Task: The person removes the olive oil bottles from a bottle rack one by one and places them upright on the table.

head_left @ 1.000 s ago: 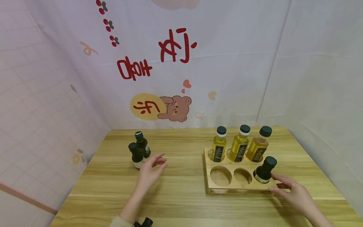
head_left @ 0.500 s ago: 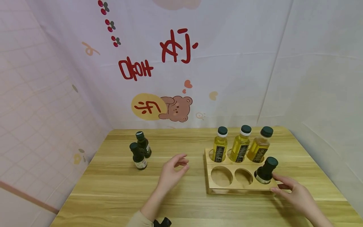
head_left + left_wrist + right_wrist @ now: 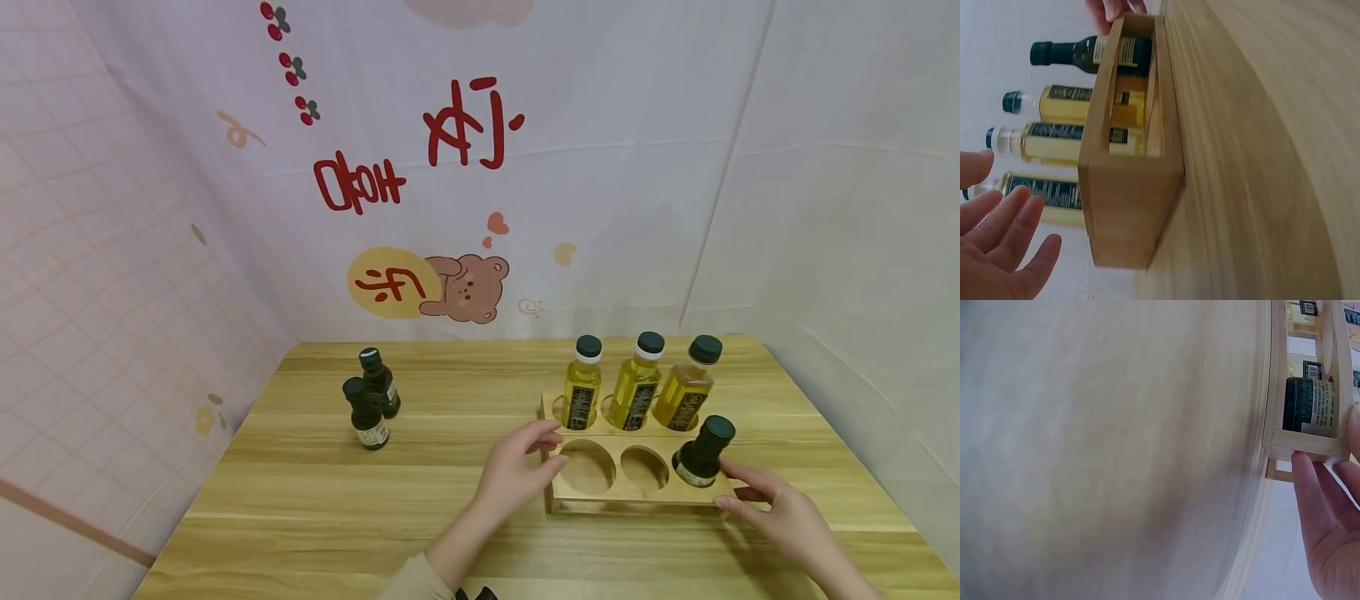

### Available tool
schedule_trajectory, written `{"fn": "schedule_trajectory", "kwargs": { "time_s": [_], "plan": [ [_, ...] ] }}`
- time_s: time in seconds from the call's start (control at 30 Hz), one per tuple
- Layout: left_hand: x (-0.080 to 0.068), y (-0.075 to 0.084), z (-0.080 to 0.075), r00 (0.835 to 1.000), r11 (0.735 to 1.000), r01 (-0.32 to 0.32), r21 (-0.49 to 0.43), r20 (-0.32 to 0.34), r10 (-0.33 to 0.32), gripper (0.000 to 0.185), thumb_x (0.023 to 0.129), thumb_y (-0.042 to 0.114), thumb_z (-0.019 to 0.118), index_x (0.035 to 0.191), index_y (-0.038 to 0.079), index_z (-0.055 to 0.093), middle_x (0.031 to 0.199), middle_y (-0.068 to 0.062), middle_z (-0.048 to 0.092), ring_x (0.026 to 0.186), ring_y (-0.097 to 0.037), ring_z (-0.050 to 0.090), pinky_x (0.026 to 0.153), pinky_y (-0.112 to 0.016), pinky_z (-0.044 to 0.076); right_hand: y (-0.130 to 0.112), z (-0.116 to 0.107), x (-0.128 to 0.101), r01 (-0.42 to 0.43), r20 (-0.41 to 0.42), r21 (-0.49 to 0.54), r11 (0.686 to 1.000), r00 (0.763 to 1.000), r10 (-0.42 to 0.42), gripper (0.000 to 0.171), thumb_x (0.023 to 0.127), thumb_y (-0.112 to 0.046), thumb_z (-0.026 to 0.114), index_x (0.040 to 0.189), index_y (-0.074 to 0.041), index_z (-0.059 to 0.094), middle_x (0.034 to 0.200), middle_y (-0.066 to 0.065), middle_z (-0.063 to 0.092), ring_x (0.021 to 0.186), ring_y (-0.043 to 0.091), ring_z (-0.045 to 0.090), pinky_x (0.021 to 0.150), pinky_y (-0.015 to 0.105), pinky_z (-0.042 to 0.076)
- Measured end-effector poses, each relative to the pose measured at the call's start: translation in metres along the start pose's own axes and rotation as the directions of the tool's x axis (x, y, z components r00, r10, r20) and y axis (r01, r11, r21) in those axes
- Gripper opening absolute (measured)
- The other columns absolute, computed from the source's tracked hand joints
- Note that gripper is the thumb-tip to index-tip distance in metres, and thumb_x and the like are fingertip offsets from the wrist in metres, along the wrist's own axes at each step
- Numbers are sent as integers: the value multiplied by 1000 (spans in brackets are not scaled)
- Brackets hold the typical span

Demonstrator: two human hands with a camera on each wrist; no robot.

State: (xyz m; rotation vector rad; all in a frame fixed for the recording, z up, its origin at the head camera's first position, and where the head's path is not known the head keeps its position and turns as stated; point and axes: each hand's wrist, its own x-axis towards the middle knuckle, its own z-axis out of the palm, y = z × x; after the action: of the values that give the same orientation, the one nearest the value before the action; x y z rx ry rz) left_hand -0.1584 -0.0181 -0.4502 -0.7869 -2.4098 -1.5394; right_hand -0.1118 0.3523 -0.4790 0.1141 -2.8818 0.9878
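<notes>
A two-tier wooden bottle rack (image 3: 630,490) stands at the right of the table. Three yellow oil bottles (image 3: 581,392) fill its back row. One dark green bottle (image 3: 702,450) sits in the right hole of the front row; the two other front holes hold nothing. My left hand (image 3: 521,467) is at the rack's left end, fingers loosely bent; in the left wrist view a gap shows between the fingers (image 3: 1016,212) and the wood. My right hand (image 3: 780,508) holds the rack's right end, fingertips against the end board (image 3: 1310,445).
Two dark green bottles (image 3: 369,421) stand close together at the table's left. Behind the wooden table (image 3: 300,517) hangs a pale printed cloth (image 3: 615,208), and another covers the left side. Part of a black object (image 3: 477,594) shows by the left sleeve.
My left hand has moved right, away from the two dark green bottles and across to the rack's left end. My right hand and the rack have stayed in place.
</notes>
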Motion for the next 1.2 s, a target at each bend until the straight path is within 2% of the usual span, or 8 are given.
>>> {"fn": "schedule_trajectory", "kwargs": {
  "time_s": [0.13,0.23,0.4,0.6,0.8,0.97,1.2],
  "plan": [
    [5,10,14,999,1000,-20,-7,32,20,41,88,8,75,128,4,63,110,-2,71,103,-20,67,91,-31,53,1,0,0,4,-3,2,1000,1000,-4,62,84,-27,80,133,5,59,125,28,61,84,1,64,68,25,53],
    [9,16,24,998,999,-11,-31,54,13,41,89,10,74,129,6,63,111,-2,71,106,-20,66,93,-30,52,1,0,-1,4,5,10,1000,1000,-4,63,84,-27,80,133,5,59,125,28,61,85,-1,63,68,25,53],
    [15,25,40,996,998,-2,-59,84,7,40,90,13,74,129,8,63,114,-4,70,107,-12,64,93,-25,50,1,-1,-1,-9,23,14,1000,1000,9,64,85,-29,79,135,5,57,127,28,60,86,4,65,68,24,53],
    [21,33,57,993,999,-45,4,114,45,43,91,17,74,130,7,62,115,-1,70,106,-5,63,93,-19,48,1,-1,-1,-27,38,17,999,999,26,66,85,-31,79,136,4,56,128,28,59,87,11,68,68,25,53],
    [26,40,71,986,996,-27,85,164,13,44,92,26,72,134,14,61,120,9,67,107,-1,61,92,-18,45,0,-1,0,-14,26,17,1000,1000,14,64,85,-28,79,136,5,56,128,29,59,86,7,67,67,25,53],
    [33,44,82,981,995,-43,91,193,25,46,93,29,72,134,13,60,122,9,66,107,1,61,92,-13,43,1,0,0,-8,15,24,1000,1000,8,61,85,-24,79,134,6,57,127,30,59,85,9,67,66,25,53],
    [44,46,97,975,984,-87,154,217,52,48,93,33,71,136,15,59,122,11,66,105,4,60,88,-6,39,1,-1,0,-15,20,33,999,1000,14,61,85,-22,79,134,7,57,126,30,59,84,8,67,67,25,53]
  ]
}}
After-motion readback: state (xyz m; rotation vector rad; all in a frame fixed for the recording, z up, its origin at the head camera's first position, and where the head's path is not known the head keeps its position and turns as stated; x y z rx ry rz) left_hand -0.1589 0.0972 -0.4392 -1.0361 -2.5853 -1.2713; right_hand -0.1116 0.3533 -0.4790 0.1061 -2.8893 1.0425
